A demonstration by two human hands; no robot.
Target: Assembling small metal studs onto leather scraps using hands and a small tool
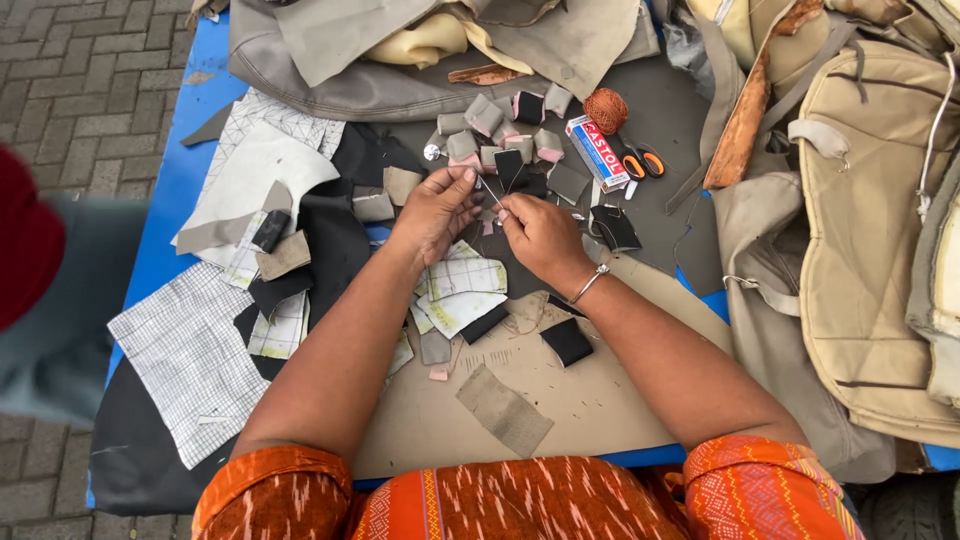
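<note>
Fingers [468, 180] of the left hand [435, 210] pinch a small black fabric piece [510, 166] above the table [165, 190]; the right hand [540, 232] closes on a thin needle or thread [492, 193] beside it. Steady, taut holding near the edge seems best.

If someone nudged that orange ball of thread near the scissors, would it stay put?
The ball of thread looks round, so it would probably roll. It seems small and likely light. The scissors and the small box beside it might stop it.
</note>
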